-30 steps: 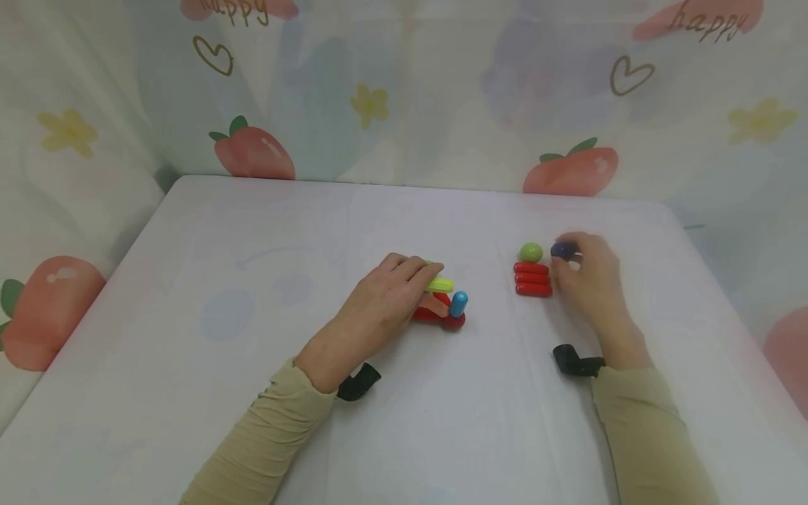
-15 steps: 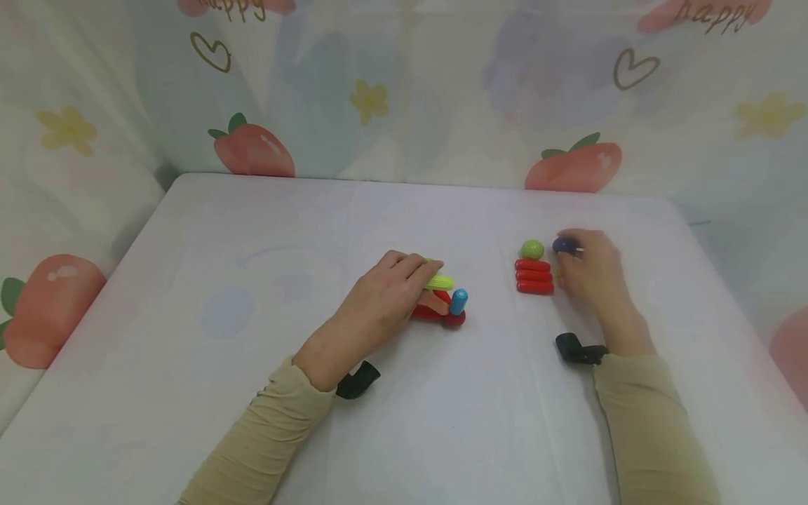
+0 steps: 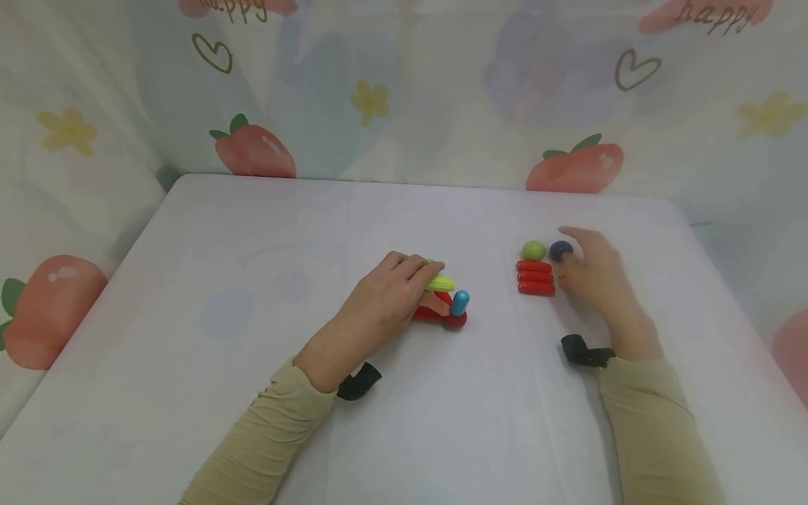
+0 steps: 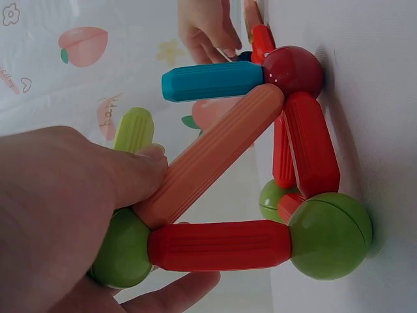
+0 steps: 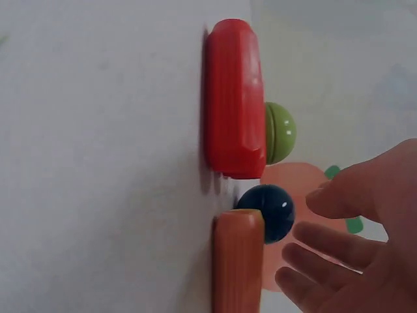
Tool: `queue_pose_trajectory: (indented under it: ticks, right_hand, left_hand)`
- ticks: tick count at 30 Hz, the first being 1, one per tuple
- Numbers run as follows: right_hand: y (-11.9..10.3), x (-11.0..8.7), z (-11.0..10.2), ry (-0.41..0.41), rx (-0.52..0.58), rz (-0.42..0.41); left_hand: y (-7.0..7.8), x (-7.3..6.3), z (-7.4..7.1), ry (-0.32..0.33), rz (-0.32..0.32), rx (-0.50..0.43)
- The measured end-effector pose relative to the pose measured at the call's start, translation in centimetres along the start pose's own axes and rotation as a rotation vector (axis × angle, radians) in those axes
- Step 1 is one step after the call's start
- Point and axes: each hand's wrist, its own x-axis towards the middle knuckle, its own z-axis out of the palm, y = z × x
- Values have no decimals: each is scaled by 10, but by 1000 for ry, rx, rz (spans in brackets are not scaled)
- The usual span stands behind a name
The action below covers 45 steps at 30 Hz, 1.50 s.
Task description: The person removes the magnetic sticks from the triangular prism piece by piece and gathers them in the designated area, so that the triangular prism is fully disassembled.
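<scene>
Blue ball [image 5: 275, 214] just beside right grip [image 3: 596, 277]

rod frame [image 4: 221, 156] on table [image 3: 442, 421], three rods [image 3: 535, 276] to its right, first ball [image 3: 533, 250] behind them, second ball [image 3: 558, 248] alongside

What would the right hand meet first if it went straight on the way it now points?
Probably the dark blue ball, just ahead of the right hand; whether they touch, I can't tell.

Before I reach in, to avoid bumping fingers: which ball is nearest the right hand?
The dark blue ball, beside the right hand; the green ball just beyond the three red rods lies farther left.
</scene>
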Motion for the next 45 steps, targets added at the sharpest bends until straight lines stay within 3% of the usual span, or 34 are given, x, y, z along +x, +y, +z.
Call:
queue_pose_trajectory:
  ticks: [12,21,24,28,34,38,45]
  right_hand:
    - [-38,-31,-16,108,78,-113]
    - [-66,-53,-17,140,122,-318]
    - [-72,-57,-16,94,125,-340]
    - [-78,-61,-13,-48,108,-368]
    - [-83,-62,-1,-228,135,-505]
    - [-86,-63,9,-323,150,-529]
    - [-93,-63,23,-398,167,-557]
  left_hand:
    - [0,-2,2,6,-1,9]
    - [1,-2,0,5,3,15]
    - [1,-2,1,3,3,13]
    - [1,-1,0,-12,-2,21]
    - [1,-2,-1,-48,-24,19]
    - [1,-2,-1,-40,-21,10]
    - [0,-3,0,-6,-3,11]
